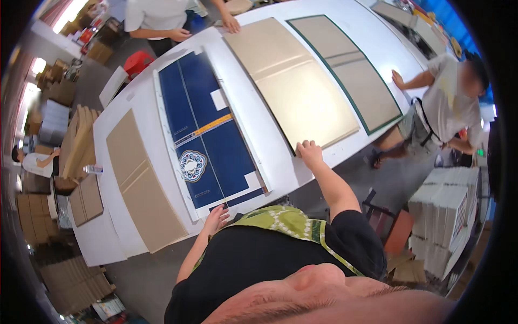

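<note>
A grey floor (137, 281) spreads out under a workshop crowded with piled cartons, and a long white table (288, 175) slants across it in front of both hands. Beyond the right hand (309, 154) stretches the tan board (302, 81), creased across its middle; the fingers bend over its near corner, though whether the thumb closes underneath cannot be told. A co-worker's hand (231, 24) rests at its far end. Ahead of the left hand (216, 218) lies the blue sheet (218, 154), that hand half-curled at its near edge; whether it pinches anything cannot be told. To the right of the right hand's board is a green-edged board (345, 70), with a co-worker (453, 102) standing past it. A narrow board (143, 186) lies left of the left hand. Behind and right of the right hand, a white stack (445, 210) fills the floor. Farther left of the left hand come a small board (86, 201), then a bottle (93, 169); a red bin (137, 63) sits well beyond, off the table.
</note>
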`<state>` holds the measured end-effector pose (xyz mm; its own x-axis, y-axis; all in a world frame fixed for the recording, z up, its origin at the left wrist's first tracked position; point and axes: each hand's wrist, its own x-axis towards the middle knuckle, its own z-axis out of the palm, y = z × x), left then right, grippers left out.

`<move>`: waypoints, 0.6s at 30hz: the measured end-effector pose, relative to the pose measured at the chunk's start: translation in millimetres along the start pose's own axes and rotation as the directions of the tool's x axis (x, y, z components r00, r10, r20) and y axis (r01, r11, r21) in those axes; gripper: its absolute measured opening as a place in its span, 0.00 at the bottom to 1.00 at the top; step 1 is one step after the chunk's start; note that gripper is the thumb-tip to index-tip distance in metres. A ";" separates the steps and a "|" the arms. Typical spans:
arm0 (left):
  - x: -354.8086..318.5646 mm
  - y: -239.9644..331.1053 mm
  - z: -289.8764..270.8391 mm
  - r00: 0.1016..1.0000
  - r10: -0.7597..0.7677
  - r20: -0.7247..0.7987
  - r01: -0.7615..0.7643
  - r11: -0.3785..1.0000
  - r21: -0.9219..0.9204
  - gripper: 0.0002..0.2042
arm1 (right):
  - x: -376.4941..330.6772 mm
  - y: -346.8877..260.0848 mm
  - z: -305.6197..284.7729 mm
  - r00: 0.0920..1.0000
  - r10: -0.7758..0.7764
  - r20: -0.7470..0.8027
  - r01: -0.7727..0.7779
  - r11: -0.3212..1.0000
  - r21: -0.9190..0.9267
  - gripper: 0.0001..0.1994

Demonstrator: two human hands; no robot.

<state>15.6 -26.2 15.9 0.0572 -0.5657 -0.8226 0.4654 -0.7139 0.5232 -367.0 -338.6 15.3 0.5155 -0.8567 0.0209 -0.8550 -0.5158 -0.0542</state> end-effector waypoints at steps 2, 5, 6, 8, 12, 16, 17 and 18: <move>-4.7 -4.8 2.6 1.000 0.007 -0.023 -0.007 1.000 -0.021 0.21 | -0.5 8.2 1.9 0.995 -0.012 0.096 0.008 0.999 0.037 0.14; -1.6 -15.4 1.5 1.000 -0.003 -0.031 0.003 1.000 -0.005 0.22 | -2.3 13.7 3.2 0.989 -0.025 0.148 0.017 0.999 0.050 0.20; 0.9 -15.8 3.1 0.999 0.011 -0.035 -0.011 1.000 0.001 0.21 | 3.2 18.1 -15.0 0.941 -0.011 0.338 -0.037 0.990 0.133 0.27; 6.5 -18.0 1.9 0.999 0.034 -0.032 -0.034 0.999 -0.010 0.22 | 10.1 58.6 -3.0 0.963 0.003 0.269 -0.097 0.936 0.338 0.33; 27.0 -22.5 -1.3 0.995 0.093 -0.028 -0.094 0.995 -0.043 0.22 | 34.4 188.5 -43.1 0.937 0.345 0.051 -0.330 0.831 0.448 0.42; 32.9 -14.2 5.4 0.995 0.100 -0.022 -0.100 0.995 -0.012 0.21 | 52.1 297.2 -164.3 0.800 0.595 -0.079 -0.590 0.803 0.080 0.45; 35.1 -12.7 6.1 0.995 0.094 -0.031 -0.095 0.995 -0.015 0.21 | 54.9 324.2 -193.8 0.732 0.666 -0.143 -0.667 0.743 0.048 0.44; 37.9 -13.1 5.6 0.995 0.088 -0.041 -0.089 0.996 -0.017 0.21 | 53.0 354.9 -218.7 0.755 0.584 -0.300 -0.629 0.773 -0.079 0.42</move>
<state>6.7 -40.6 -20.9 0.1343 -0.6091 -0.7816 0.4736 -0.6534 0.5905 -655.7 -569.2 215.5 -0.1272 -0.9504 0.2838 -0.9899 0.1397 0.0240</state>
